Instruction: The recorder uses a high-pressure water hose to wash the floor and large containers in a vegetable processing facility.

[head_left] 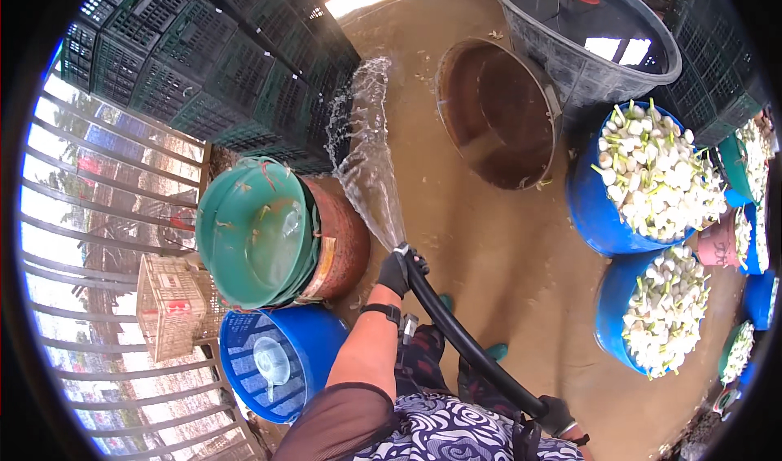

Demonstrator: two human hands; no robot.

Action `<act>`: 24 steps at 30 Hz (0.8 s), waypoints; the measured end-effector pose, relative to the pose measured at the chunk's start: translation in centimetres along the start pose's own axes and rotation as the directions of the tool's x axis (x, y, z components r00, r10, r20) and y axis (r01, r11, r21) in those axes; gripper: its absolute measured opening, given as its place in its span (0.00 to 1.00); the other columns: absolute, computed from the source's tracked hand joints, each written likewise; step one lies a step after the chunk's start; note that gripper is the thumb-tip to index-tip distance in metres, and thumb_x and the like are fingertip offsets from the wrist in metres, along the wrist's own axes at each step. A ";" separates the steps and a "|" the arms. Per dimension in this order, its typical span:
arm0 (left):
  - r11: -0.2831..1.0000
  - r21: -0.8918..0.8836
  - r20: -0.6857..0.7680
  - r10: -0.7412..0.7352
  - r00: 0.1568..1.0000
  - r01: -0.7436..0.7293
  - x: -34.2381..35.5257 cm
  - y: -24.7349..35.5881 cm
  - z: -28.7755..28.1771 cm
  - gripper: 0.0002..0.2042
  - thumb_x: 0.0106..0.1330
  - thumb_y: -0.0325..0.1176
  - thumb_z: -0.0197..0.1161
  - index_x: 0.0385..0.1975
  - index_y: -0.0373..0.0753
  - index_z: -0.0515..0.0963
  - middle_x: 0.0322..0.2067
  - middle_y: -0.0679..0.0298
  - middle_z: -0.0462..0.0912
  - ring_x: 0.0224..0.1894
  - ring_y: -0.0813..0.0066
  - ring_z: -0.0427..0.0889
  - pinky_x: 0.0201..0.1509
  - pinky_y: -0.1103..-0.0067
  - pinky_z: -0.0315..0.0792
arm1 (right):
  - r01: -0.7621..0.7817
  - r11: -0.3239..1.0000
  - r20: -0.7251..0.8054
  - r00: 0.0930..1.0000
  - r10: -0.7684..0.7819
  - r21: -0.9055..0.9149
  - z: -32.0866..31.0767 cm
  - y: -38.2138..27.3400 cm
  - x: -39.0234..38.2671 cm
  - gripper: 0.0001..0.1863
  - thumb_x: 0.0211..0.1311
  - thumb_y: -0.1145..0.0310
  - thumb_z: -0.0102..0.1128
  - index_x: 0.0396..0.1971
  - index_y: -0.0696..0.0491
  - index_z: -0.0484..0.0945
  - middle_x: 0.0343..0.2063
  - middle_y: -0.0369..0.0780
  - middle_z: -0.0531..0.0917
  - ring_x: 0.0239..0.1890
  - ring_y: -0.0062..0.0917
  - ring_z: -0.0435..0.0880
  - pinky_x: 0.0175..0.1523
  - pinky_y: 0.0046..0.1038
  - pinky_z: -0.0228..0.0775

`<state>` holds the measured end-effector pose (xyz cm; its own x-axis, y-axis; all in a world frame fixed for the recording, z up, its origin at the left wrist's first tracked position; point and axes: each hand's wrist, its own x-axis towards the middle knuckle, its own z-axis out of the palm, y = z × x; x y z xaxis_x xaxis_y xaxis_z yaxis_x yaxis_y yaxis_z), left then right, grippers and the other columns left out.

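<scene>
My left hand (398, 270), in a dark glove, is closed round the front end of a thick black hose (463, 340). Water (371, 168) fans out of the hose's mouth onto the wet brown floor (481, 257), close to the stacked crates. Farther back along the hose, low on the right, my right hand (556, 416) is wrapped round it, also gloved. Left of the spray stand nested green tubs (265, 233) on a reddish barrel (340, 245), and a blue bucket (318, 347) with a clear plastic scoop (271, 360) inside it.
Dark slatted crates (204, 62) are stacked at the far left. Ahead lie a round brown-lined tub (497, 115) and a big grey basin (590, 78) of water. Blue barrels (590, 188) heaped with white bulbs (652, 172) stand right. A beige crate (171, 306) sits by the barred fence (90, 298).
</scene>
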<state>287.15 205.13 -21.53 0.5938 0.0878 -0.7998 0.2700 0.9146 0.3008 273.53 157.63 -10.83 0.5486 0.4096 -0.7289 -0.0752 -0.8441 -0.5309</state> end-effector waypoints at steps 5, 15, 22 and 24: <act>0.993 -0.114 0.043 -0.014 0.999 0.019 0.0 -0.7 -2.1 0.10 0.60 0.38 0.49 0.20 0.41 0.65 0.14 0.63 0.65 0.18 0.67 0.66 0.24 0.70 0.66 | -0.042 0.998 0.044 0.998 0.044 -0.054 -1.1 -1.0 -0.1 0.22 0.26 0.51 0.70 0.22 0.51 0.78 0.19 0.41 0.80 0.27 0.35 0.79 0.39 0.32 0.68; 0.988 0.098 -0.002 0.122 0.992 -0.122 -1.3 3.5 4.4 0.11 0.61 0.40 0.49 0.22 0.40 0.65 0.14 0.62 0.66 0.18 0.67 0.67 0.24 0.68 0.68 | -0.141 0.986 0.070 0.988 0.135 0.093 -0.3 -2.8 2.1 0.29 0.26 0.46 0.71 0.25 0.55 0.77 0.20 0.42 0.79 0.24 0.30 0.79 0.32 0.29 0.70; 0.983 0.122 0.086 0.125 0.988 -0.135 -2.4 4.8 5.6 0.10 0.61 0.40 0.49 0.23 0.41 0.66 0.15 0.62 0.67 0.19 0.66 0.68 0.25 0.67 0.69 | -0.135 0.989 0.034 0.990 0.133 0.054 -0.1 -3.1 2.5 0.30 0.23 0.42 0.69 0.27 0.50 0.78 0.24 0.40 0.81 0.30 0.31 0.80 0.38 0.30 0.68; 0.970 0.167 0.086 0.162 0.983 -0.175 -3.0 5.1 6.5 0.10 0.61 0.40 0.49 0.23 0.41 0.66 0.16 0.62 0.67 0.19 0.67 0.68 0.25 0.67 0.69 | -0.144 0.989 0.039 0.989 0.143 0.027 -0.1 -2.9 2.6 0.31 0.21 0.41 0.68 0.27 0.47 0.78 0.25 0.39 0.81 0.31 0.31 0.80 0.40 0.31 0.67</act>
<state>291.70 206.95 -14.19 0.6926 0.2010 -0.6927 0.2846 0.8063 0.5185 275.22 161.15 -11.14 0.4991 0.2981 -0.8136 -0.1758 -0.8846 -0.4319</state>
